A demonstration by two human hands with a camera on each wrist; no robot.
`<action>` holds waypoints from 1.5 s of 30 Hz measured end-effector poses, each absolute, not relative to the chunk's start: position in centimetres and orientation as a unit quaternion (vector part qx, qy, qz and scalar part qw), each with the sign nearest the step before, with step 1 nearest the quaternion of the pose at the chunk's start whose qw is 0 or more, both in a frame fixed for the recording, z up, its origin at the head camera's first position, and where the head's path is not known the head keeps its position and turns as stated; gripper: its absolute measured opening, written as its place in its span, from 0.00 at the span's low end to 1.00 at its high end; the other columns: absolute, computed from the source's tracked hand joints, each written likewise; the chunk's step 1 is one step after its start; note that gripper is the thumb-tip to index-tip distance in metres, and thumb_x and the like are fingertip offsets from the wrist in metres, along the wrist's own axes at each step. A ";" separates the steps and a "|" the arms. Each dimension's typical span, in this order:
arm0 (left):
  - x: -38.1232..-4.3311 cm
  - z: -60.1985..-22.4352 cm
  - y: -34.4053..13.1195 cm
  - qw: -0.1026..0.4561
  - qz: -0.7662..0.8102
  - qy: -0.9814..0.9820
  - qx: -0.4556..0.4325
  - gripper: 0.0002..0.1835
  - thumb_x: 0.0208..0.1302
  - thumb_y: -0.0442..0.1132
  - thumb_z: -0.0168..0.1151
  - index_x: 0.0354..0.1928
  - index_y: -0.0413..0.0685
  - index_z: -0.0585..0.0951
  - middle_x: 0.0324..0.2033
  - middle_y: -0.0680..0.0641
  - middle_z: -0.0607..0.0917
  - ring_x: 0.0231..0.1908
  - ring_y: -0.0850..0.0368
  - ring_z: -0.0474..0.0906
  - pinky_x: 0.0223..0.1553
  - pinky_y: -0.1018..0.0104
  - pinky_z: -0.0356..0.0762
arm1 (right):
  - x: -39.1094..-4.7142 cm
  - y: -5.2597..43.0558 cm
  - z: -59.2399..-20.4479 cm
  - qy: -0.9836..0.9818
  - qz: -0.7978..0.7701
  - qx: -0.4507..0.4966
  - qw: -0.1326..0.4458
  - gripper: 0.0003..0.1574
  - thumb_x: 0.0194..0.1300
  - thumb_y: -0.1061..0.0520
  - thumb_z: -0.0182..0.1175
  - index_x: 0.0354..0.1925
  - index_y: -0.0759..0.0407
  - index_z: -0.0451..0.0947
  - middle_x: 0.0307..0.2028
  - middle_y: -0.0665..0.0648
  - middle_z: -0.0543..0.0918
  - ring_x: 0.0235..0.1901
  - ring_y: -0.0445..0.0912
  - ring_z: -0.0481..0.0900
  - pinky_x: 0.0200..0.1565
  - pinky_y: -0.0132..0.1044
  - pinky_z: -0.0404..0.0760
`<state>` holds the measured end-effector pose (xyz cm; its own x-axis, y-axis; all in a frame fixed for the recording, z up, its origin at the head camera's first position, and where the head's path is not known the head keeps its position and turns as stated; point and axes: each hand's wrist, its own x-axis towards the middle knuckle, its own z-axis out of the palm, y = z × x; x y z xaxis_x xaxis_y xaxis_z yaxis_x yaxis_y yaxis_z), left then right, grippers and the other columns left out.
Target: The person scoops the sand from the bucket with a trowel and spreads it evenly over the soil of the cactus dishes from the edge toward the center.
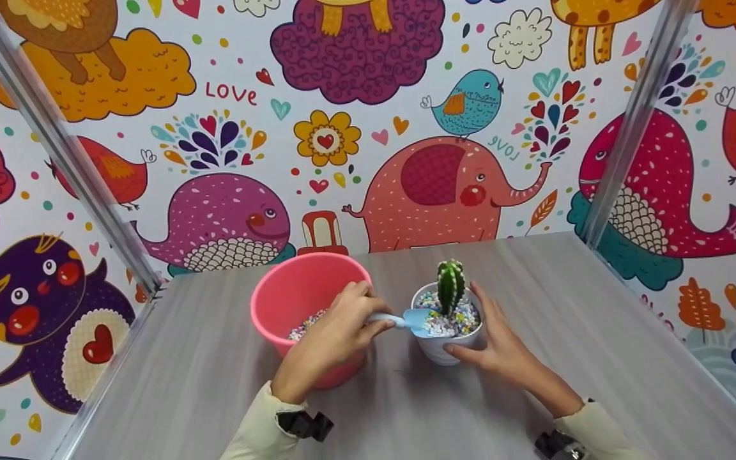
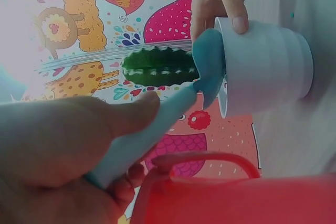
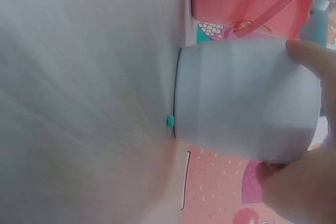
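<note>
My left hand (image 1: 336,329) pinches the handle of a light blue toy shovel (image 1: 414,321). Its scoop lies at the rim of a white pot (image 1: 441,352), over the pebbles. A green cactus (image 1: 450,287) stands upright in the pot among small multicoloured pebbles (image 1: 468,316). In the left wrist view the shovel (image 2: 157,121) reaches past the rim, beside the cactus (image 2: 157,69). My right hand (image 1: 502,348) grips the pot from the right, thumb in front and fingers behind. The right wrist view shows thumb and fingers on opposite sides of the pot (image 3: 241,98).
Left of the pot stands a pink bucket (image 1: 269,300) with more pebbles (image 1: 304,324) inside, partly behind my left hand. A tiny teal piece (image 3: 170,121) lies at the pot's base. The grey table (image 1: 189,358) meets cartoon-printed walls with metal corner posts (image 1: 96,172).
</note>
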<state>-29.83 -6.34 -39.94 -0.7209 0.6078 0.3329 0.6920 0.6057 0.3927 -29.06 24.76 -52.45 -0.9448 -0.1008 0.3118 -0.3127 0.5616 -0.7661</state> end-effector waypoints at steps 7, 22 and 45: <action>-30.0 -40.1 -6.5 0.094 -0.255 -0.885 -0.379 0.09 0.70 0.42 0.75 0.47 0.48 0.94 0.39 0.48 0.82 0.44 0.56 0.72 0.50 0.58 0.75 | -28.7 23.9 -52.5 -0.882 0.435 0.099 0.154 0.81 0.50 0.33 0.86 0.87 0.47 0.48 0.79 0.64 0.63 0.79 0.64 0.64 0.73 0.74 0.67; -29.5 -39.6 -6.8 0.096 -0.246 -0.896 -0.356 0.10 0.70 0.43 0.75 0.49 0.50 0.94 0.42 0.49 0.82 0.45 0.56 0.72 0.52 0.56 0.75 | -29.2 25.0 -53.0 -0.861 0.473 0.134 0.128 0.79 0.53 0.38 0.85 0.88 0.41 0.46 0.85 0.60 0.57 0.84 0.63 0.56 0.75 0.77 0.59; -29.9 -40.3 -6.5 0.091 -0.253 -0.884 -0.383 0.10 0.72 0.44 0.73 0.48 0.47 0.93 0.39 0.48 0.83 0.44 0.56 0.75 0.50 0.60 0.80 | -29.3 24.5 -53.2 -0.862 0.467 0.147 0.134 0.77 0.56 0.41 0.84 0.88 0.49 0.47 0.85 0.59 0.57 0.84 0.63 0.55 0.78 0.75 0.56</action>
<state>-29.94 -6.50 -40.34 -0.6896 0.6314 0.3548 0.7234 0.5778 0.3779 -29.28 24.46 -53.20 -0.9207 -0.1276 0.3689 -0.3787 0.5206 -0.7652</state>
